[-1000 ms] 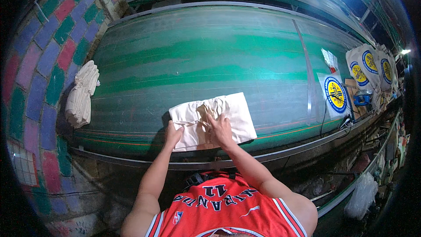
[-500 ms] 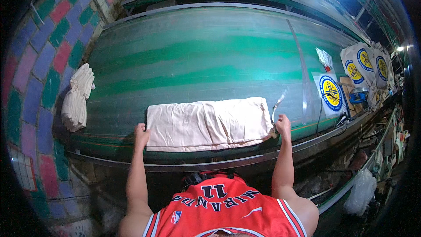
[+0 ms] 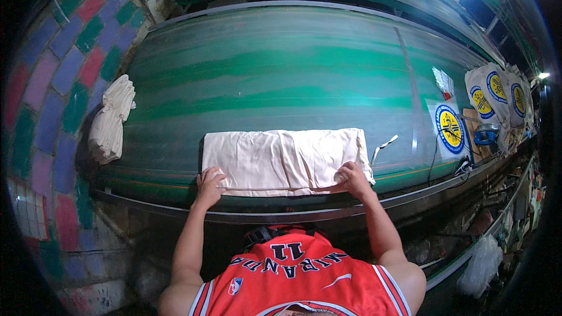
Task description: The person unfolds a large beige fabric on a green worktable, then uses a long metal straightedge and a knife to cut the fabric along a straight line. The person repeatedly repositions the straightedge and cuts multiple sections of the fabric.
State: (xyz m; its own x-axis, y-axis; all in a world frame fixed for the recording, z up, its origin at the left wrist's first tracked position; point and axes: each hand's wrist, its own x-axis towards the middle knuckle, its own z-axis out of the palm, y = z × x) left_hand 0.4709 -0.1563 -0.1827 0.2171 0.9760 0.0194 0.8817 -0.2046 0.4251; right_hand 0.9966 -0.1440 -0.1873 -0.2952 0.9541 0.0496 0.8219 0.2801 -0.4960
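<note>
Red sleeveless jersey [image 3: 293, 288], striped edges [image 3: 393, 289], dark lettering [image 3: 287, 251]

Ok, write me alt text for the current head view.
A person's left hand and right hand touch the near edge of a folded cream cloth on a long green table. A bunched cream bundle lies at the table's left end; white pieces with round blue-and-yellow prints show at right.

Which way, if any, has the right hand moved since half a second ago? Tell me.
Yes: the right hand has moved left, farther from the blue-and-yellow emblem sheet.
</note>
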